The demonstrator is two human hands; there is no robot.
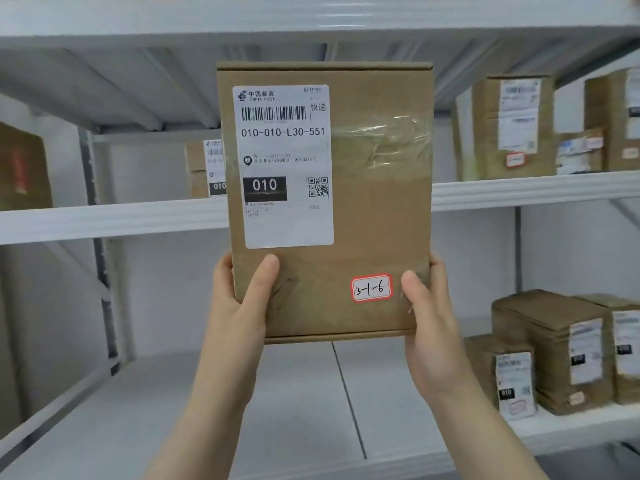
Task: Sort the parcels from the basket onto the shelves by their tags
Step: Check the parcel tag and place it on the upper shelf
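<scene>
A flat brown cardboard parcel (374,216) is held upright in front of the white shelves, its labelled face toward me. It bears a white shipping label (285,168) and a red-bordered tag (371,288) handwritten 3-1-6. My left hand (242,299) grips the lower left edge with the thumb on the front. My right hand (427,313) grips the lower right edge, thumb beside the tag. The basket is out of view.
White shelf boards: a middle shelf (519,190) with several parcels (505,129) at right and one parcel (206,169) behind the held box; a lower shelf (294,410) with parcels (550,351) at right. A brown box (22,168) stands at far left.
</scene>
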